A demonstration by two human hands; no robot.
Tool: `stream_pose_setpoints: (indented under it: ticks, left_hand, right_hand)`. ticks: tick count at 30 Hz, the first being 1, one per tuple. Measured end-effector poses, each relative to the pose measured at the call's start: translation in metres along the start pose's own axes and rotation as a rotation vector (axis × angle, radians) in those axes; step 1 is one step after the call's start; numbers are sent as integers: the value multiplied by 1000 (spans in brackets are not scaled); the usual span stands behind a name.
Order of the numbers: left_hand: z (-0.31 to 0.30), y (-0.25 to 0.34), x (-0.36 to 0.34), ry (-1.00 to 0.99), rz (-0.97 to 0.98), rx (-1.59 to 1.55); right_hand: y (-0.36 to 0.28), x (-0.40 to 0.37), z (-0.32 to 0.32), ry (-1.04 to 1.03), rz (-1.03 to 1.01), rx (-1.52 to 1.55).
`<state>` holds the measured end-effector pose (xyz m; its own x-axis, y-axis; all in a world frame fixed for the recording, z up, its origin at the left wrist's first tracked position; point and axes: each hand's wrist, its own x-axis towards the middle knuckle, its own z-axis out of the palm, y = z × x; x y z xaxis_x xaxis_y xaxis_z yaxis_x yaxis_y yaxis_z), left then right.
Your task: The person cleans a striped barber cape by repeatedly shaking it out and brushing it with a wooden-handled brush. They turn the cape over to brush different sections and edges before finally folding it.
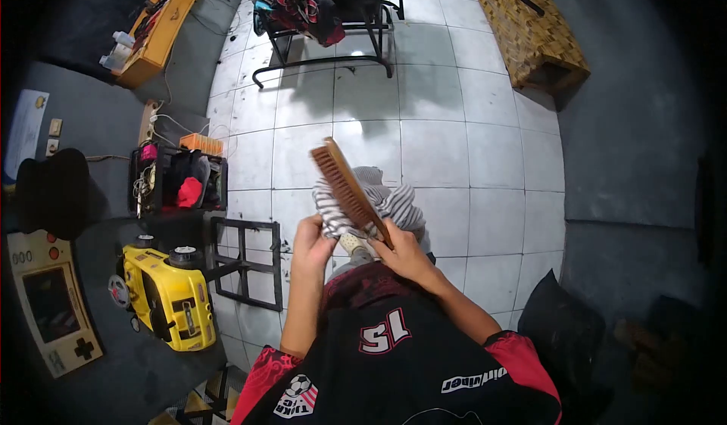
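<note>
A wooden brush (350, 190) with brown bristles slants up and forward in front of my body. My right hand (403, 252) is closed round its lower end. A grey-and-white striped cloth (401, 204) bunches behind the brush and spreads to both sides of it. At the cloth's left edge, my left hand (312, 242) grips the fabric between thumb and fingers. The bristles face left, toward the part of the cloth by my left hand. Part of the cloth is hidden behind the brush.
A black metal-framed chair (326, 54) with clothes on it stands ahead. To the left are a black crate (155, 186), a black frame (246, 262) and a yellow toy car (168, 295). A woven-pattern bench (526, 28) lines the right. White tiles (496, 152) cover the floor.
</note>
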<state>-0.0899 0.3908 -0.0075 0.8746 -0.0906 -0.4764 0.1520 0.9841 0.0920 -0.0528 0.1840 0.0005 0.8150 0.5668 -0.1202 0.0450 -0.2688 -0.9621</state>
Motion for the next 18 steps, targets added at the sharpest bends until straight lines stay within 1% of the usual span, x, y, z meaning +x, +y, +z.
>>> stream_pose_setpoints:
  ticks: [1, 2, 3, 4, 5, 6, 7, 8, 9, 10, 11, 14, 15, 17, 18]
  left_hand:
    - [18, 6, 0, 177, 103, 133]
    - [31, 13, -1, 68, 62, 0]
    - [37, 19, 0, -6, 89, 24]
    - [44, 24, -1, -80, 119, 51]
    - [61, 22, -5, 26, 197, 136]
    - [80, 18, -8, 138, 225, 165]
    - [116, 8, -11, 253, 248, 193]
    - [135, 3, -11, 366, 268, 217]
    - [128, 6, -6, 315, 324, 250]
    - [126, 5, -4, 158, 325, 177]
    - [133, 2, -3, 153, 363, 196]
    - [166, -1, -1, 187, 499, 228]
    - [185, -4, -4, 264, 552, 264]
    - [168, 25, -10, -40, 471, 197]
    - [189, 23, -14, 101, 612, 234]
  right_hand:
    - [11, -1, -1, -51, 55, -17]
    - [23, -2, -3, -102, 107, -36]
    - [38, -3, -3, -149, 161, -121]
    - [42, -1, 0, -81, 161, -96]
    - [45, 2, 2, -15, 157, -70]
    - [46, 6, 4, 49, 155, -42]
    - [37, 9, 4, 66, 199, 102]
    - [19, 14, 1, 60, 138, 192]
    - [-2, 18, -2, 56, 79, 280]
    - [-22, 21, -4, 49, 20, 368]
    - [-39, 25, -3, 16, -60, 532]
    - [-35, 40, 11, -110, -97, 348]
    - [-25, 45, 20, -64, -200, 281]
    - [32, 49, 33, -237, 10, -27]
    - [72, 49, 38, -320, 110, -186]
